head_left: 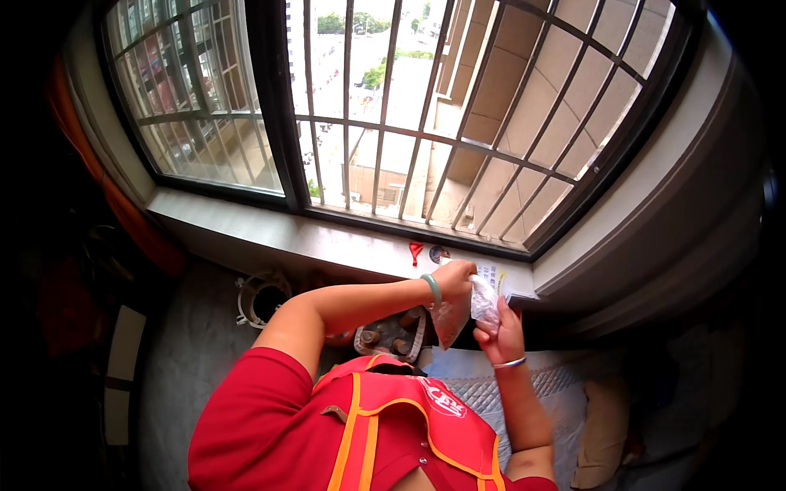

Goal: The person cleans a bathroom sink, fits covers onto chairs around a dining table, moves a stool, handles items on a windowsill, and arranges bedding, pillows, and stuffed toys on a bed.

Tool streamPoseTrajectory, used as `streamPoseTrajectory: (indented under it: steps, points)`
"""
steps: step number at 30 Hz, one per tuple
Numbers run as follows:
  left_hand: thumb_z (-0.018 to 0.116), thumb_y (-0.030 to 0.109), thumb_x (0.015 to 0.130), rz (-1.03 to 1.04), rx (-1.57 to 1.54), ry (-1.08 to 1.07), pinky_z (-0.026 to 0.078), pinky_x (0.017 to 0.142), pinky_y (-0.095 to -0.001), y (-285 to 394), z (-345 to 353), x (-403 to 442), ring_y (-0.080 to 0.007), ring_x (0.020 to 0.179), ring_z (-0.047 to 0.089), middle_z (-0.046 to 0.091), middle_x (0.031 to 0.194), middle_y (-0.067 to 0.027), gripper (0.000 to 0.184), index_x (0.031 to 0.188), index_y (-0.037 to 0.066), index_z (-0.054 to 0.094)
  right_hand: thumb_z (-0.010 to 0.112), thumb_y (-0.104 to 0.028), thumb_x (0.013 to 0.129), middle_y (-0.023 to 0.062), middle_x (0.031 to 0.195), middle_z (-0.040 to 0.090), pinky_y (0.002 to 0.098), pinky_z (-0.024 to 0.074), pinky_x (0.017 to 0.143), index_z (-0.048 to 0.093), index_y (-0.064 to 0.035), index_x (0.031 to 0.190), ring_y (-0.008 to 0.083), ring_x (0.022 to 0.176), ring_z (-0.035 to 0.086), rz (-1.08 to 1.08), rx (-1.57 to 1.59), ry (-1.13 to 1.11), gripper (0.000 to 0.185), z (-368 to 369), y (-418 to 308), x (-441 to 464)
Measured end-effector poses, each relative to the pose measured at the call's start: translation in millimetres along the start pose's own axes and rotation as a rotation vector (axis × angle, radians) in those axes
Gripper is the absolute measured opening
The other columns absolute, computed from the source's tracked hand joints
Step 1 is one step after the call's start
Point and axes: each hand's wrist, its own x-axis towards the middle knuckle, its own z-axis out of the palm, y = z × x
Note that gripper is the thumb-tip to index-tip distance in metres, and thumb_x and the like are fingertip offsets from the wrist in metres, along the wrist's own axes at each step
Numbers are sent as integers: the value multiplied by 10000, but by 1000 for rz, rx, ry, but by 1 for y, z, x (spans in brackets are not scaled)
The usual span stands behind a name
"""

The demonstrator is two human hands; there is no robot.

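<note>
My left hand (455, 280), with a green bangle on its wrist, is closed above the front of the sill. Its fingertips meet the top of a crumpled white plastic bag or sheet (485, 306); I cannot tell which it is. From under that hand hangs a see-through bag (449, 324) with pinkish contents I cannot make out. My right hand (503, 334), wearing a silver bangle, grips the lower part of the white crumpled piece, thumb up along its side.
Behind my hands runs the white windowsill (327, 241), bearing a red looped item (416, 253), a small dark round object (439, 254) and printed papers (491, 275). Barred windows (393, 131) rise beyond. Below are a basket with jars (391, 337), a white round-rimmed container (260, 298) and quilted bedding (548, 385).
</note>
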Motion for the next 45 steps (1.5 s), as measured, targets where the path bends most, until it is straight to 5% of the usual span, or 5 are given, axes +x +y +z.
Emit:
streamPoseTrajectory:
  steps: [10, 19, 24, 32, 45]
  points:
    - [554, 156, 837, 108, -1049, -215, 418, 654, -214, 94, -15, 8, -67, 766, 479, 501, 821, -6, 150, 902, 27, 514, 495, -276, 863, -6, 685, 462, 208, 370, 511, 516, -37, 905, 77, 553, 395, -57, 914, -443, 244, 14, 55, -22]
    - [550, 93, 791, 881, -749, -588, 380, 677, -285, 181, -106, -38, -190, 756, 479, 505, 784, -68, 86, 795, 11, 524, 591, -200, 809, 9, 854, 561, 214, 408, 583, 536, -19, 980, 47, 669, 461, 127, 170, -1001, 255, -2, 13, 16]
    - [562, 71, 753, 905, -454, -538, 381, 689, -338, 173, -120, -63, -253, 776, 489, 488, 767, -67, 52, 790, 43, 538, 604, -164, 802, -5, 875, 562, 212, 406, 590, 536, -21, 1000, 38, 700, 456, 80, -709, -1226, 253, 1, -41, 46]
    - [587, 199, 647, 823, 388, 231, 373, 751, -303, 123, -90, -70, -197, 801, 466, 467, 835, -28, 151, 771, 116, 562, 597, -51, 765, 6, 812, 555, 225, 425, 689, 551, -1, 921, 59, 787, 485, -203, -1225, -763, 170, 54, -103, 6]
    - [543, 46, 773, 273, -404, 566, 411, 718, -292, 77, -26, -71, -227, 791, 486, 477, 814, -118, 88, 846, 15, 506, 523, 91, 644, 119, 819, 572, 288, 445, 703, 581, -12, 830, 243, 777, 569, -945, -1261, -209, 220, 35, -45, -8]
